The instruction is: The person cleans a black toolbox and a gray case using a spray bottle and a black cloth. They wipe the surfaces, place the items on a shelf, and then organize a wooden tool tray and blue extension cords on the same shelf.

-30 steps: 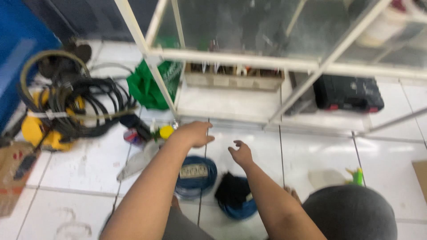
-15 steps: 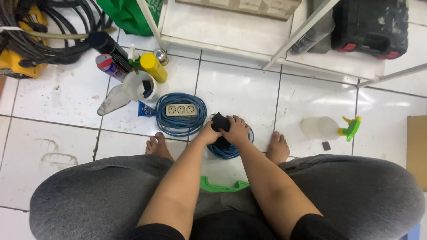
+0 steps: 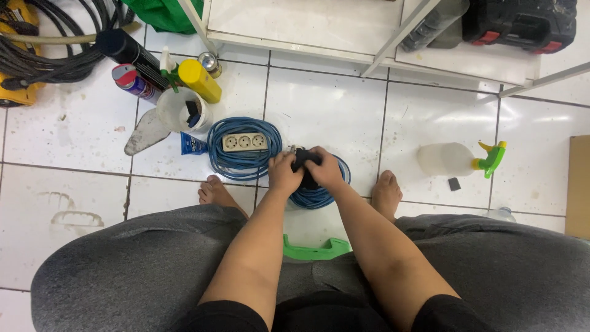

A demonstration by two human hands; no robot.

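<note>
Overhead, the white shelf frame [image 3: 369, 27] holds a black tool case [image 3: 522, 21]. On the tiled floor [image 3: 61, 135] lie 2 blue cable coils [image 3: 236, 161], the nearer one bearing a 3-socket strip [image 3: 244, 142]. A white tub [image 3: 178, 110] holds a dark object. Left hand [image 3: 284, 173] and right hand [image 3: 324, 171] are both closed around a black plug [image 3: 305, 161] over the second coil. Since 0.5 s ago, the hands remain there

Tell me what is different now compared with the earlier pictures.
Both hands came down from reaching toward the shelf: the left hand and right hand now grip a black object over the blue cable coil. The view tilted down to the lap. The power strip and spray bottle stayed put.
</note>
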